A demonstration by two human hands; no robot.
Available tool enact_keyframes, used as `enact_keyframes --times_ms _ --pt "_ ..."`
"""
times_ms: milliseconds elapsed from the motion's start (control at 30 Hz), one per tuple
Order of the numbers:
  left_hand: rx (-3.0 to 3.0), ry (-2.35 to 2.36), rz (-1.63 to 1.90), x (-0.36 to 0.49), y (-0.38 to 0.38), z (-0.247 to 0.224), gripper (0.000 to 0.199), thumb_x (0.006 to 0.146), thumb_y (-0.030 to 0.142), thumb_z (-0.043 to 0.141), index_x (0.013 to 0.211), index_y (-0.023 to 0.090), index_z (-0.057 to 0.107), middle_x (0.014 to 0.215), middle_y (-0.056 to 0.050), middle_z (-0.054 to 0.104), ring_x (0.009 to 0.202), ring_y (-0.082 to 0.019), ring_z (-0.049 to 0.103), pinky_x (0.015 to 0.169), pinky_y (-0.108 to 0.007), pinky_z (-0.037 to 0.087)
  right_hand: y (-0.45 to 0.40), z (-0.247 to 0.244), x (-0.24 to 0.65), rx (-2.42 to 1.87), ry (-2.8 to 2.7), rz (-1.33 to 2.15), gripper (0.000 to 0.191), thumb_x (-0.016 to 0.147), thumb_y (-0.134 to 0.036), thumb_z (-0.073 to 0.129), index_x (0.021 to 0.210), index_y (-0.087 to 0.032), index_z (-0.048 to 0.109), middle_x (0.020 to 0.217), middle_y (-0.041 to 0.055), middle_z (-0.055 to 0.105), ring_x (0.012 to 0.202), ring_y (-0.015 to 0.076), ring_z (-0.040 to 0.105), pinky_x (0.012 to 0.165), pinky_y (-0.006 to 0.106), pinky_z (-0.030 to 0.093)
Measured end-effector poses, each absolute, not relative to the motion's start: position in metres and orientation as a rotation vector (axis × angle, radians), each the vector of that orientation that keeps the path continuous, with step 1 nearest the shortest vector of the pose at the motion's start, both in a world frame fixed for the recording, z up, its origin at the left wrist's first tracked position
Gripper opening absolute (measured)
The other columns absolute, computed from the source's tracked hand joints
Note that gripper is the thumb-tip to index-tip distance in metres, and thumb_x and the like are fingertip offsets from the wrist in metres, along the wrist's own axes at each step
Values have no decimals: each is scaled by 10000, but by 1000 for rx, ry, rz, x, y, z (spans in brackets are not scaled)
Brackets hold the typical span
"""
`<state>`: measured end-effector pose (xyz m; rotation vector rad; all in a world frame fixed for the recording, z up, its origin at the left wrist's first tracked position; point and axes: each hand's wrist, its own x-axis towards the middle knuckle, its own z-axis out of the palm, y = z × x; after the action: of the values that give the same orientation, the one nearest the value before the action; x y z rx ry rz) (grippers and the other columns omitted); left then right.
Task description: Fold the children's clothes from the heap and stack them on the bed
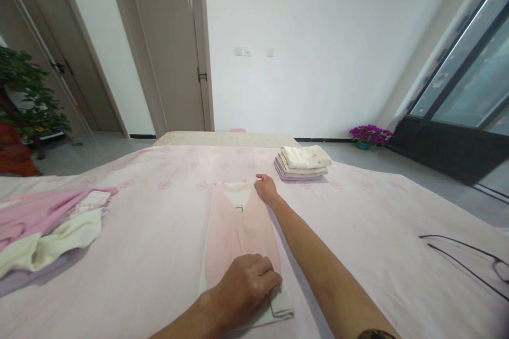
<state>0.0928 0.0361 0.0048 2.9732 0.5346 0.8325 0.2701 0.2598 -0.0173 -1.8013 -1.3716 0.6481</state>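
A pink and white shirt [222, 233] lies flat in front of me, its pink sleeves laid inward over the white body so that a V shows at the collar. My left hand [250, 286] is closed, its fingers curled on the shirt's lower right side near the hem. At the upper right shoulder corner, my right hand [265, 189] pinches the cloth, one finger sticking out to the left. The right forearm runs along the shirt's right side and bears a dark watch [376, 334] at the bottom edge.
A pink flowered sheet [151, 243] covers the surface. Folded clothes [304, 161] are stacked beyond my right hand. Loose pink, white and purple clothes [51, 228] lie at the left. Dark-framed glasses [473, 254] rest at the right. Potted purple flowers [369, 135] stand on the floor.
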Motion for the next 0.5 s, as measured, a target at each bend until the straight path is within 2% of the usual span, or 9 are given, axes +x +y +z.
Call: enact_keyframes --times_ms 233,400,500 --pt "2931 533 783 93 34 3 115 931 195 531 837 199 598 749 -13 606 666 -153 532 579 -270 356 256 -12 274 -1884 -1462 508 420 752 -224 636 1170 -225 680 1083 61 715 998 210 637 863 283 442" --pt "2902 532 754 94 32 7 80 904 193 567 840 197 615 778 -25 615 694 -153 546 597 -260 389 252 -11 280 -1919 -1464 497 480 706 -328 741 1168 -217 674 1061 74 716 991 227 643 857 306 450" --pt "2883 539 736 94 31 8 51 895 200 585 862 200 624 805 -30 619 721 -154 557 614 -259 403 251 -12 286 -1879 -1454 499 455 768 -353 699 1193 -197 658 1020 65 721 950 195 654 833 275 456"
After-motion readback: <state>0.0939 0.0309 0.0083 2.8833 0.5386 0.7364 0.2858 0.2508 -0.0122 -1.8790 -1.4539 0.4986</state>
